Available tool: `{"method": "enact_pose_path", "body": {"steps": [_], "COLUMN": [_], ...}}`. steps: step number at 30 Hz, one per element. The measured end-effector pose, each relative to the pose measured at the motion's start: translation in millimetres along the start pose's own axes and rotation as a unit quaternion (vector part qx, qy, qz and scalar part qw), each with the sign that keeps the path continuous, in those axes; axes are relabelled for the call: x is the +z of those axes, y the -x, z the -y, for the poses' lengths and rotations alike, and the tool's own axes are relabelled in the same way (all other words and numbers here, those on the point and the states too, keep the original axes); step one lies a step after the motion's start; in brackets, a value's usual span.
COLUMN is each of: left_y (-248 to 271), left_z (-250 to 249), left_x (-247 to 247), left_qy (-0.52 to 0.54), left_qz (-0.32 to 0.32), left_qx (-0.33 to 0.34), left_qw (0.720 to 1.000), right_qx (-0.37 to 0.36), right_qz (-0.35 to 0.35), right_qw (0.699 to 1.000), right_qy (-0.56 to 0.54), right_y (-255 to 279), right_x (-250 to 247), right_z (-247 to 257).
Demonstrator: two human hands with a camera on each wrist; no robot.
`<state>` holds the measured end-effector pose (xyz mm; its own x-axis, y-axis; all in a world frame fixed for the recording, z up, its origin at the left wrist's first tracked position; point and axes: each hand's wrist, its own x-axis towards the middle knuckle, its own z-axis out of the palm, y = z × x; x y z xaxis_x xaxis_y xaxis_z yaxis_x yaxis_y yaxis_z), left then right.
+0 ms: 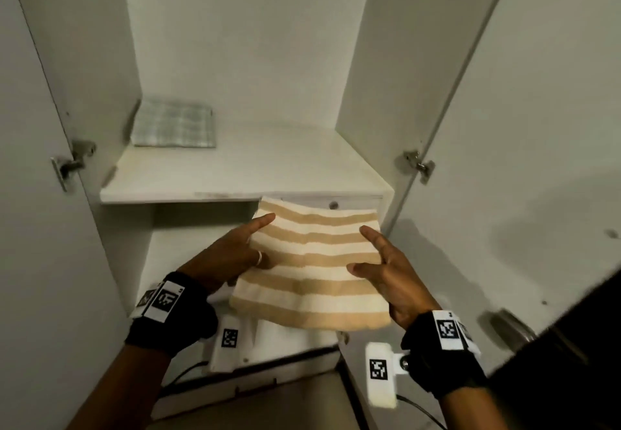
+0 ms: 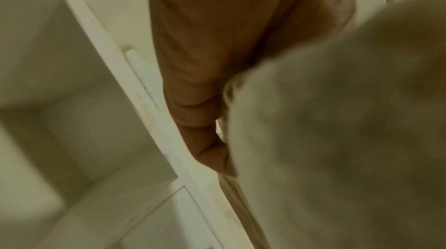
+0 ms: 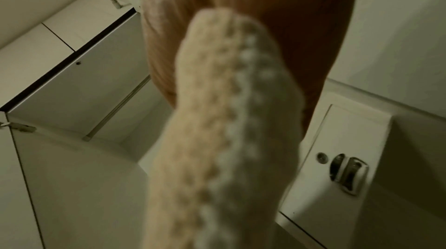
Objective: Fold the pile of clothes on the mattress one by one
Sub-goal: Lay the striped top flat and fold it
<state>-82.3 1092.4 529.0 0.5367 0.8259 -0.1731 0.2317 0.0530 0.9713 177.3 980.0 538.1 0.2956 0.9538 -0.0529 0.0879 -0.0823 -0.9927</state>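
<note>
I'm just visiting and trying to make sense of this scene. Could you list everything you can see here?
Striped folded cloth: one, beige and cream, held between both hands in front of the wardrobe shelf.
Checked folded cloth: one, grey and white, back left corner of the shelf.
Wardrobe shelf: one, white, inside the open wardrobe.
Wardrobe doors: two, white, swung open on both sides.
Hinges: two, silver metal, one on each door.
Drawer lock: one, silver metal, on a white panel in the right wrist view.
Wrist bands: two, black, carrying black-and-white markers.
Left hand: holds the cloth's left edge.
Right hand: holds the cloth's right edge.
</note>
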Motion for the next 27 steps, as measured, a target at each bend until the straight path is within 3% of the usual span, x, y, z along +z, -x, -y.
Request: {"method": "enact_pose_path", "body": {"steps": [11, 17, 23, 27], "left_y": [-97.8, -165.0, -220.9, -248.5], "left_z": [-68.0, -90.6, -102.7, -107.1], "left_x": [-137.1, -206.4, -264.5, -297.8], "left_qy": [-0.071, -0.114, -0.152, -0.176], "left_qz": [-0.134, -0.211, -0.280, -0.290], "left_qx": [0.066, 0.032, -0.053, -0.091], "left_qw": [0.986, 0.970, 0.946, 0.936], "right_qx": [-0.082, -0.101, -0.044, -0.032], "right_qz": [0.094, 0.170, 0.237, 0.259], "right_qw": [0.992, 0.980, 0.971, 0.965], "right_qy": [0.020, 0.011, 0.000, 0.034], "right_y": [-188.5, -314.8, -426.8, -474.2], "right_x": [70.5, 124.5, 176.2, 212.9], "right_z": [88.0, 111.9, 116.6, 120.3]}}
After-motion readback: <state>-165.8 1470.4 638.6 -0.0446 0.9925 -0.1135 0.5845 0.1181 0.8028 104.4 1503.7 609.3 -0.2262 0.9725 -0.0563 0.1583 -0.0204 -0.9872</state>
